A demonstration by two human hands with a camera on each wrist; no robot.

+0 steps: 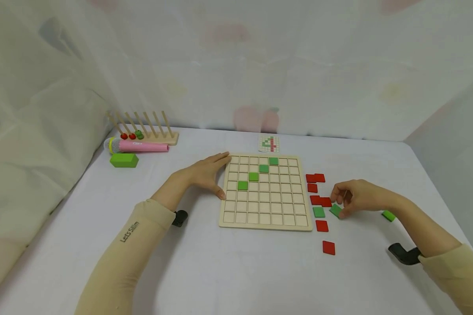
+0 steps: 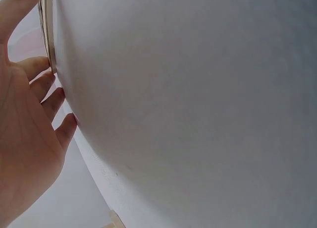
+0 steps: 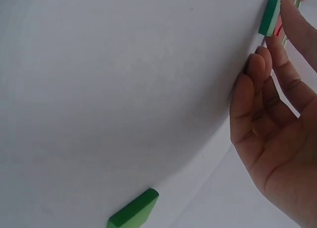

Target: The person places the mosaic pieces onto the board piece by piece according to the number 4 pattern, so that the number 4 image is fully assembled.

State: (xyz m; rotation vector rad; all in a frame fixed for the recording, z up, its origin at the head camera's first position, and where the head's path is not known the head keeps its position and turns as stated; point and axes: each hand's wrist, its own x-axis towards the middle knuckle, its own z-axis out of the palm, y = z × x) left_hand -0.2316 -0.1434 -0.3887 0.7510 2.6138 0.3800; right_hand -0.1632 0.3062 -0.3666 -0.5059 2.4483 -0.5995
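We rest our left hand (image 1: 205,173), fingers spread, against the grid board (image 1: 265,197)'s left edge; right of the board, our right hand (image 1: 360,195) pinches a green tile (image 1: 335,211) between thumb and finger

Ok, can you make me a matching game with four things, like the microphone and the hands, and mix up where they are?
Things:
1. Left hand
2. Microphone
3. Small grid card
4. Right hand

Places:
A. Behind the board, near the cloth backdrop
B. At a green tile, out to the right
C. At the left edge of the board
D. Lying in front of the peg rack

Right pairs: 1-C, 2-D, 3-A, 4-B
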